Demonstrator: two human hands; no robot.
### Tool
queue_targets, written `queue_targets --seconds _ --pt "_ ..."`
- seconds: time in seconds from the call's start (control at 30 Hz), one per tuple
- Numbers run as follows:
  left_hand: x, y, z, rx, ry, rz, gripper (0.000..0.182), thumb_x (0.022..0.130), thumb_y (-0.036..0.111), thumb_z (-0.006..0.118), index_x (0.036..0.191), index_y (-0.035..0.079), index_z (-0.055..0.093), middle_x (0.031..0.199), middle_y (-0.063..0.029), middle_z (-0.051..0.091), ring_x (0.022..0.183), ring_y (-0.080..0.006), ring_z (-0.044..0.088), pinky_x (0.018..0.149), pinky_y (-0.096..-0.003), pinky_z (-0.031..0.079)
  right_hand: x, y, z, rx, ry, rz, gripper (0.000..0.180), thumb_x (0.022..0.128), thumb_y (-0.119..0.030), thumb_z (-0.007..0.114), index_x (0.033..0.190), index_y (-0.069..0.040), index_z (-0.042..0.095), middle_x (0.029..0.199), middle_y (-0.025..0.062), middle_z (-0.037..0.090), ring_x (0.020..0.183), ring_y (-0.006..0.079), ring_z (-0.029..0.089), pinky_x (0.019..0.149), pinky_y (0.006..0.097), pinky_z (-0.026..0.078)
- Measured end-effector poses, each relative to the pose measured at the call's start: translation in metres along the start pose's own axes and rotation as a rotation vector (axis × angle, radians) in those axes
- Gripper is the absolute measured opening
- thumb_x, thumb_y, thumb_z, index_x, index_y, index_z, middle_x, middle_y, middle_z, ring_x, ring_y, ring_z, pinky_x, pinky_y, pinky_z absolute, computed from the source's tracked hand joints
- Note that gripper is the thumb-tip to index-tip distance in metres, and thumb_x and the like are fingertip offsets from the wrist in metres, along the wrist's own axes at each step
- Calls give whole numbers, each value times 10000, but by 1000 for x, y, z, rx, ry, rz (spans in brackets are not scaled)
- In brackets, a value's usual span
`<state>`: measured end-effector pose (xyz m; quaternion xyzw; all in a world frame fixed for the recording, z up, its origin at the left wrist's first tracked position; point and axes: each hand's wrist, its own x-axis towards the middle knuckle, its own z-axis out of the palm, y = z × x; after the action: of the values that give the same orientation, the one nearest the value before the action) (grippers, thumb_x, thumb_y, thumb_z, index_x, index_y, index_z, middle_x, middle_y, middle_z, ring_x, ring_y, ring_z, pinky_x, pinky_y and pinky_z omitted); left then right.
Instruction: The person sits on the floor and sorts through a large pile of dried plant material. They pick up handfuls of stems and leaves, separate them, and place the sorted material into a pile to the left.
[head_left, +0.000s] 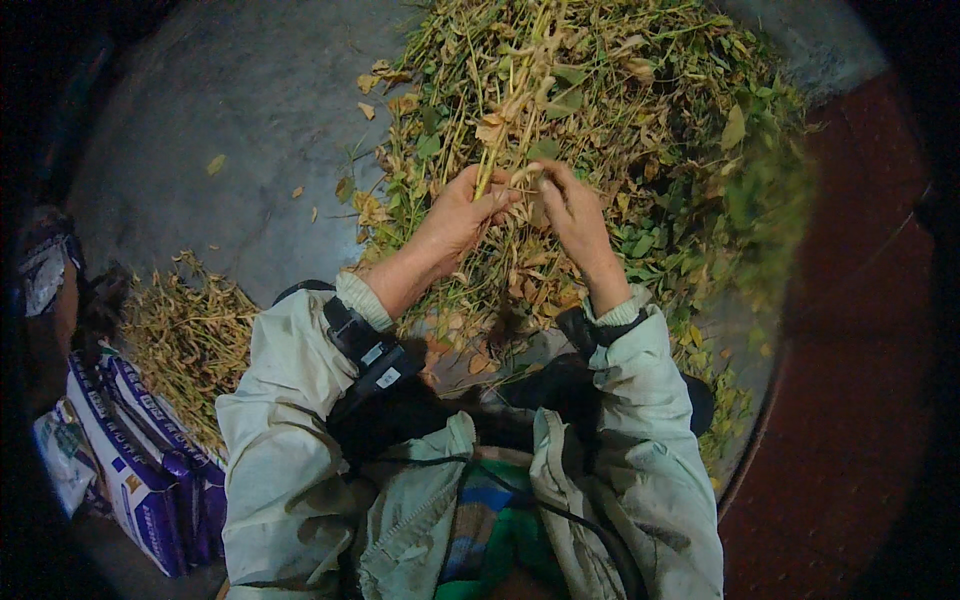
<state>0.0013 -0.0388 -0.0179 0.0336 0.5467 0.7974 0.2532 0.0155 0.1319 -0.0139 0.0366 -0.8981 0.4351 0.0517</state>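
Observation:
My left hand (457, 217) is closed around the lower ends of dry yellow bean stalks (517, 82), whose tops point away from me. Close beside it on the right, my right hand (564, 196) has its thumb and fingertips on a pale pod (526, 174) by the stalks. Beneath and beyond both hands spreads a large heap of cut bean plants (637, 127), with green and yellow leaves, stems and pods mixed together. Part of the right hand's fingertips is hidden behind the pod.
A smaller pile of stripped-looking dry stalks (187, 330) lies at the left, next to purple and white printed bags (142, 480). Grey floor (247, 120) with scattered leaves spans the upper left. A dark red surface (855, 300) runs along the right.

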Motion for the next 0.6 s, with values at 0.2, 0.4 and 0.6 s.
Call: queue_targets --seconds 0.2,0.4,0.6 --pt "9 -8 -9 13 26 83 188 875 203 553 994 63 514 844 1 541 734 -71 474 642 -219 399 -23 -9 6 88 142 -13 225 898 -193 493 1039 -19 518 672 77 534 602 157 498 548 311 400" --pt "12 -8 -9 -59 50 84 149 871 151 559 970 50 511 795 -7 533 707 -91 478 622 -235 397 -40 -28 21 -12 -15 -84 161 883 -168 502 880 -9 484 671 145 518 590 277 513 542 359 399" --pt "0 -8 -1 -120 23 -51 139 873 134 549 974 51 504 793 -11 534 674 -99 498 587 -244 411 -43 -48 4 -110 -155 -175 138 862 -173 509 869 -38 482 722 185 544 684 376 547 565 418 428"
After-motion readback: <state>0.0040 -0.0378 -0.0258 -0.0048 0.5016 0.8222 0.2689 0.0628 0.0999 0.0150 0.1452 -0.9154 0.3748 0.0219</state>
